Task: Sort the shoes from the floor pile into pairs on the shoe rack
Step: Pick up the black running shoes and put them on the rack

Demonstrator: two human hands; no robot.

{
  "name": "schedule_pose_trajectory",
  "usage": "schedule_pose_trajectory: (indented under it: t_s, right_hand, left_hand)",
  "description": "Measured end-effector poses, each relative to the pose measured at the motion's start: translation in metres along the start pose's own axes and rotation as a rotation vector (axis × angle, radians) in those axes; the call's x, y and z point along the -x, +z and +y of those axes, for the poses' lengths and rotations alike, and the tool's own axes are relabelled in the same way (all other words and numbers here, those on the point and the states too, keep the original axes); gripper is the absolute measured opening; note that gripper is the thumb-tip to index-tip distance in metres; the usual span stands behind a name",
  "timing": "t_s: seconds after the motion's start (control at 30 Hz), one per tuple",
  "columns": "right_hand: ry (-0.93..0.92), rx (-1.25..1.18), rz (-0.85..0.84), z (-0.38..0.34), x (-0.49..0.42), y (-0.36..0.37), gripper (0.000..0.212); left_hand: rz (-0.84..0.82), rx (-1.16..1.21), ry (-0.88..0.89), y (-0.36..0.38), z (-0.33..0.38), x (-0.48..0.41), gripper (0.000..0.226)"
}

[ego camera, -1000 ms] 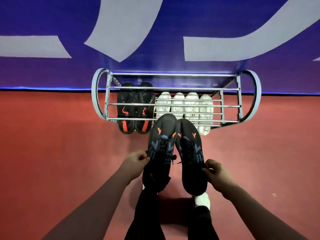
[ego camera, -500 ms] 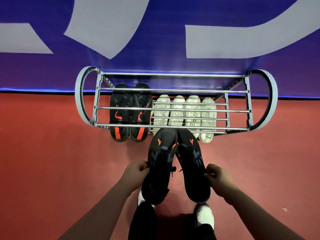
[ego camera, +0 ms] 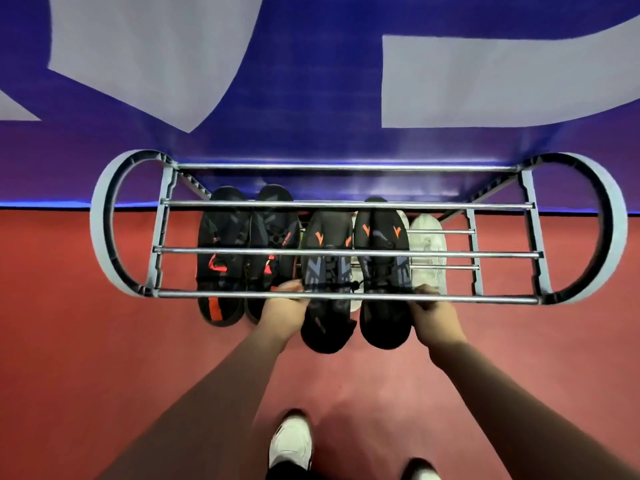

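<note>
Shoes going onto the shoe rack (ego camera: 346, 252), seen from above.

Starting at the left end of the rack: black shoes with red marks (ego camera: 247, 251) sitting side by side on a lower shelf, toes toward the blue wall (ego camera: 311, 64), looking like a done pair.

Moving to the middle: left hand (ego camera: 282, 311) holding the heel side of the left dark shoe (ego camera: 327, 271), fingers (ego camera: 289, 287) closed on its edge. Sliding in under the top bars, toe first, with the heel sticking out over the red floor (ego camera: 104, 358).

Next to it: right dark shoe (ego camera: 382, 268), same grey and orange marks, so a match. Nearly side by side, almost touching. Right hand (ego camera: 434, 317) gripping its outer edge, fingers (ego camera: 424, 292) curled tight on it.

Further right: white shoes (ego camera: 427, 251) on a lower shelf, partly hidden under the dark ones. Hard to tell how many.

Down below: white shoe on a foot (ego camera: 291, 441) standing on the floor. No floor pile in view.

Step in hand, most likely: putting this dark pair on a shelf above the white shoes. Probably needing next: pushing both heels in further, keeping the toes level, then opening both hands. Possibly catching on the front bar, so going low and slow.
</note>
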State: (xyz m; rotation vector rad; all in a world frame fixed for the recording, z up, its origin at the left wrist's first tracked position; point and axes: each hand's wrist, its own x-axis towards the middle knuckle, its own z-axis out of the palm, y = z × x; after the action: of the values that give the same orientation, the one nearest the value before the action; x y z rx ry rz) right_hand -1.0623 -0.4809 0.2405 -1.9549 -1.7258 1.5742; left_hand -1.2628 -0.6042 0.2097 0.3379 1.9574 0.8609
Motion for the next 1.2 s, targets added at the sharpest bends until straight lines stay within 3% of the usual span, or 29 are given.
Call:
schedule_pose_trajectory:
  t_s: [0.1,0.2,0.3,0.43,0.57,0.7,0.83,1.0,1.2]
  right_hand:
    - [-0.049,-0.142,-0.046,-0.001,-0.007,0.015,0.013]
    - [-0.08,0.015,-0.033,0.018,-0.008,0.032,0.026]
    - [0.069,0.162,0.103,0.033,-0.006,0.039,0.035]
    - [0.428,-0.214,0.056,0.027,-0.005,0.043,0.027]
    - [0.515,-0.39,0.05,0.027,-0.016,0.041,0.027]
    - [0.502,-0.345,0.028,0.034,-0.021,0.044,0.01]
    - [0.444,-0.287,0.068,0.037,-0.024,0.047,0.008]
    - [0.315,-0.085,0.036,0.031,-0.022,0.066,0.018]
    - [0.274,-0.045,0.014,0.036,-0.013,0.073,0.024]
  left_hand:
    - [0.108,-0.026,0.119,0.011,-0.008,-0.009,0.011]
    - [0.225,-0.175,0.135,0.022,-0.016,0.002,0.031]
    - [0.293,-0.294,-0.045,0.031,-0.018,0.02,0.033]
    - [0.098,-0.087,-0.344,0.04,-0.034,0.015,0.055]
    - [0.12,0.034,-0.34,0.05,-0.068,-0.011,0.053]
    - [0.153,0.031,-0.302,0.05,-0.073,-0.026,0.032]
    - [0.166,0.063,-0.323,0.041,-0.047,-0.022,0.009]
    - [0.272,0.21,-0.408,0.042,-0.046,-0.021,0.019]
    - [0.345,0.397,-0.475,0.046,-0.054,-0.02,0.03]
